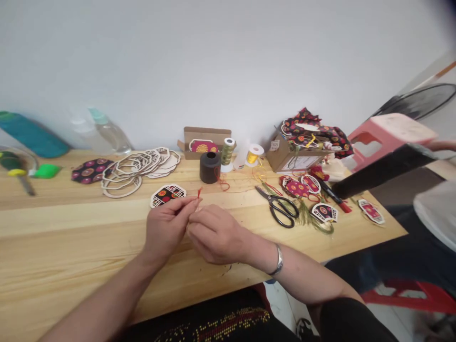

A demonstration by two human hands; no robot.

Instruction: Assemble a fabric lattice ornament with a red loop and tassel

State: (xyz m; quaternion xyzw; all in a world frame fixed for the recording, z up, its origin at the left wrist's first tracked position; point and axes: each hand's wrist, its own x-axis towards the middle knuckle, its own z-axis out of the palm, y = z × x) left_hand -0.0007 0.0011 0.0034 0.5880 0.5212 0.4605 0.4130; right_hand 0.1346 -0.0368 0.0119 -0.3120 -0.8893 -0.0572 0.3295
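My left hand (pixel 167 228) pinches a short bundle of red thread (pixel 199 193) between thumb and forefinger, its end sticking up past the fingertips. My right hand (pixel 218 233) is closed right beside it, with a bracelet on the wrist; what its fingers grip is hidden. Just behind my left hand lies an octagonal ornament (pixel 167 194) with a pale cut-out frame and dark patterned cloth. Black-handled scissors (pixel 281 206) lie to the right of my hands. A black spool (pixel 210 167) stands behind them, with loose orange-red thread beside it.
Pale wooden frames (pixel 142 166) are piled at the back left. A green spool (pixel 228 154), a yellow spool (pixel 254 154) and a cardboard box (pixel 299 152) heaped with cloth line the wall. Finished-looking ornaments (pixel 323 213) lie at right. Another person's leg (pixel 384 256) is beyond the table's right end.
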